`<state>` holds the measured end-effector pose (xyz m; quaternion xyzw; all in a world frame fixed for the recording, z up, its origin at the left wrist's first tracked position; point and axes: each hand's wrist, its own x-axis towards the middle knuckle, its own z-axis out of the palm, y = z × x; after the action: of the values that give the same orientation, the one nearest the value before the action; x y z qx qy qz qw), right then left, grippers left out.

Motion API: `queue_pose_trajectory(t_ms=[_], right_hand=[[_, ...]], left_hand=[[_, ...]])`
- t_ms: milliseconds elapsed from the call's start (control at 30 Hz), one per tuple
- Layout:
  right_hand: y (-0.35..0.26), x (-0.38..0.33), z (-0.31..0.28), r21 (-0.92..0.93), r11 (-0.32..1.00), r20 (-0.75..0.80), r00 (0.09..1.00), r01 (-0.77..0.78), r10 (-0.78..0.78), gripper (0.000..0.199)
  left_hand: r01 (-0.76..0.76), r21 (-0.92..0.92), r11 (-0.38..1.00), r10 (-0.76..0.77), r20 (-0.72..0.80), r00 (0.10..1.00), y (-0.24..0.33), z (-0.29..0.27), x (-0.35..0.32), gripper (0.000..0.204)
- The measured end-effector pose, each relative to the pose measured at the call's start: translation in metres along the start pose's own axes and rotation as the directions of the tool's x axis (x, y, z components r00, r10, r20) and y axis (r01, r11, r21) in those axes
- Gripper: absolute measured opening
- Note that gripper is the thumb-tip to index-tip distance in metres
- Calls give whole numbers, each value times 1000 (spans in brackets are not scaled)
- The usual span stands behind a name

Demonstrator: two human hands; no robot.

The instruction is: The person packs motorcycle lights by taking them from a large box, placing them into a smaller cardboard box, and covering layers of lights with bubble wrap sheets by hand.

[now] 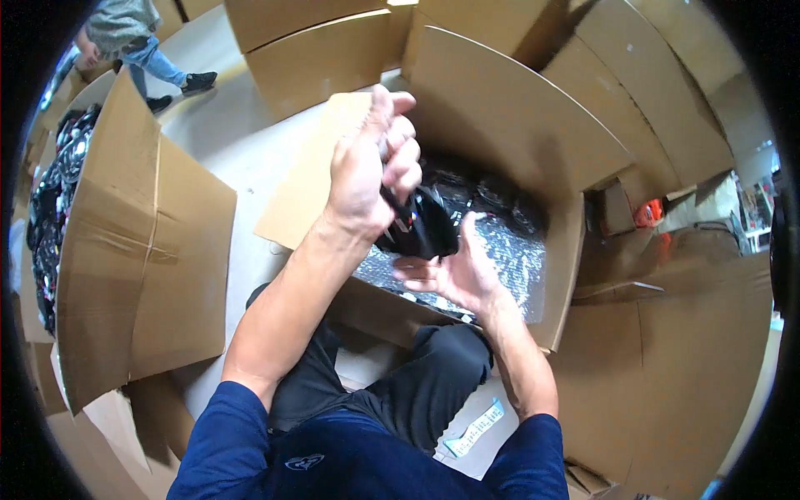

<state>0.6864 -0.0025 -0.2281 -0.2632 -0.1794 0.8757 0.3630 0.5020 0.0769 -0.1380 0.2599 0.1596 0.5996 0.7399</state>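
Nearest, the right hand [454, 271] lies open, palm up, fingertips under a black pouch [421, 227]. The left hand [371, 158] grips the pouch's top from above, over the near edge of an open cardboard box [517, 125] lined with bubble wrap [508, 250]. Farther left, another box [133, 242] holds dark items.

Our left hand [367, 171] hides the top of the black item [421, 229]; the far person [133, 37] is cut off above the waist.

We are seeing brown cardboard boxes [492, 108] standing open around us, one at left [125, 242] holding dark packets, a white label [475, 429] lying on the floor
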Motion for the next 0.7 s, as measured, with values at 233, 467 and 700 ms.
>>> queue_pose_trajectory(t_ms=[233,467,700], right_hand=[[-30,-14,-71,-424,740,-200,743,522,-638,34],[-3,-35,-266,-693,684,-721,204,-228,-662,87],[25,-54,-280,-908,195,-363,460,-371,-810,59]], left_hand=[[-206,485,850,76,274,959,-32,12,-19,47],[-203,556,806,135,162,978,57,-20,-58,33],[-379,868,323,-201,454,868,224,-19,-244,24]])
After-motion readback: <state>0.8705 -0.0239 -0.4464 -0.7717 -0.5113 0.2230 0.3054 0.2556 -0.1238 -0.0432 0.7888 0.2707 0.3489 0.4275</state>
